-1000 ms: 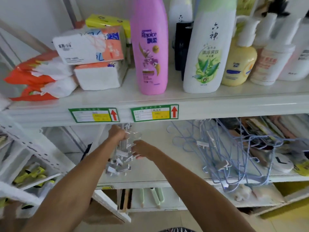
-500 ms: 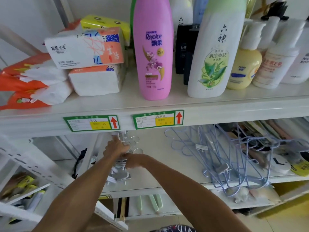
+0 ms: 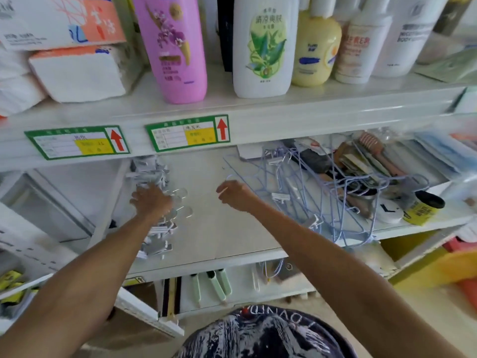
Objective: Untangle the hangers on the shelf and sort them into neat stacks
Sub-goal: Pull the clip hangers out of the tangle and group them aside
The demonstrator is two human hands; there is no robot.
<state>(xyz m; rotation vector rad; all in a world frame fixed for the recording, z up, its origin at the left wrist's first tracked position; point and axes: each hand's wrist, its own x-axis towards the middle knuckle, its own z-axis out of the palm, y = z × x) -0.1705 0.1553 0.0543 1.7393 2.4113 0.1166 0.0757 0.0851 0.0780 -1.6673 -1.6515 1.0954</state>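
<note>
1. left hand [image 3: 152, 202] flat, fingers spread, resting on the white clip hanger stack [image 3: 157, 245] at the left of the lower shelf [image 3: 219, 244].
2. right hand [image 3: 236, 195] loosely curled; can't tell if it holds anything.
3. blue hanger tangle [image 3: 309, 195] lies just right of it, hooks pointing toward it; right hand is nearer.

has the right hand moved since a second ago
Yes. The right hand has left the white hangers and gone right, from under the left end of the second green label to under its right end, toward the blue hangers.
</note>
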